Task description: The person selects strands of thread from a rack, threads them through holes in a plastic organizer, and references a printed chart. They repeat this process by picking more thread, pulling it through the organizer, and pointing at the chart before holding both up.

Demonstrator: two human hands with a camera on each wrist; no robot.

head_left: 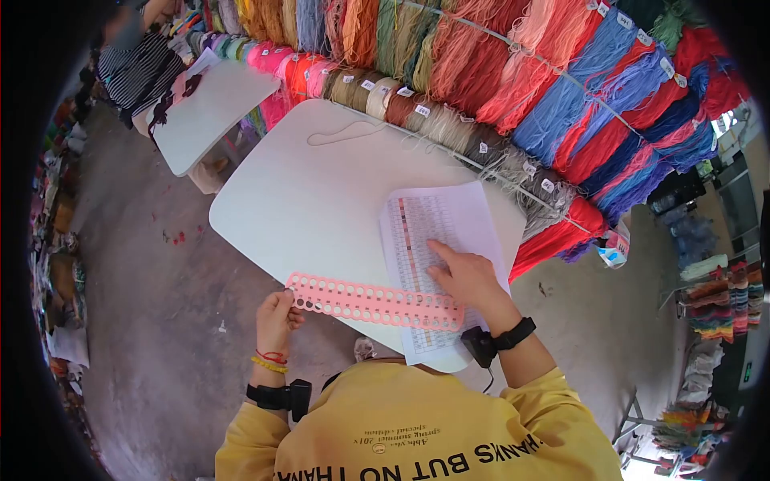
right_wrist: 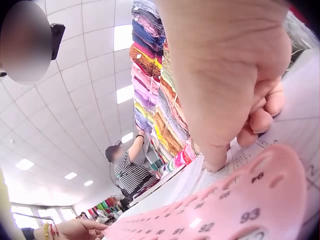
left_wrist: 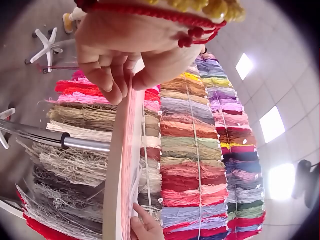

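Note:
A long pink card with rows of round holes and printed numbers lies over the table's near edge and the lower part of a printed sheet. My left hand pinches the card's left end between thumb and fingers; in the left wrist view that hand holds it from above. My right hand rests on the sheet just above the card's right end, index finger extended onto the printed chart. In the right wrist view the right hand touches the paper beside the pink card, its other fingers partly bent.
On the white table lies a loop of pale thread. Hanks of coloured yarn hang along a rack behind it. Another white table stands at the upper left, beside a person in a striped top.

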